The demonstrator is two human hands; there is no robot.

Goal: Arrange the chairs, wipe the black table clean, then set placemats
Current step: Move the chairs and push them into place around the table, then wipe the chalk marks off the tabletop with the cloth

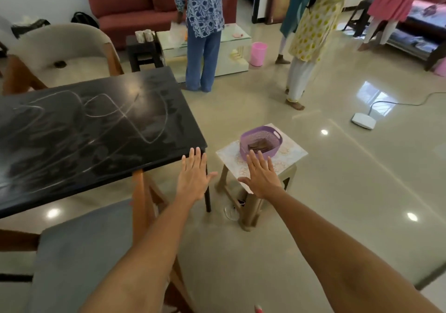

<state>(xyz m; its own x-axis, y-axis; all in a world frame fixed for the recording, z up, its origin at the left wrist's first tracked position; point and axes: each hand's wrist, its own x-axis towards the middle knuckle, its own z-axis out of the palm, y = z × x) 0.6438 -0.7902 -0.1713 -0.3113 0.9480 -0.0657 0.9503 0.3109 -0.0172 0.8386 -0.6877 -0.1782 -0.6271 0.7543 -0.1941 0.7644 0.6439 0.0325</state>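
Left hand (pixel 194 173): centre frame, flat, fingers straight and spread, holding nothing; fingertips over the table's near corner, contact not clear.
Right hand (pixel 261 176): just right of the left, likewise flat and spread, empty, held over the stool. Both hands seem held out in display rather than at work.

Table (pixel 91 124): black top, left of centre, covered in pale smears and looping streaks; wiping judged not done. No placemats on it.
Grey chair (pixel 79 252): lower left, seat partly tucked under the table's near edge.
Beige chair (pixel 65 49): upper left, at the table's far side.
Stool (pixel 284 154): centre, patterned top, just beside the table corner; probably staged there to keep supplies in reach.
Basket (pixel 261 141): purple, on the stool, dark contents unidentifiable; possibly placemats or cloth.

Surroundings: three persons standing, upper frame; red sofa (pixel 135 1); pink bin (pixel 258 53); white device (pixel 363 120) with cable on the floor, right. The stool crowds the path round the table corner.
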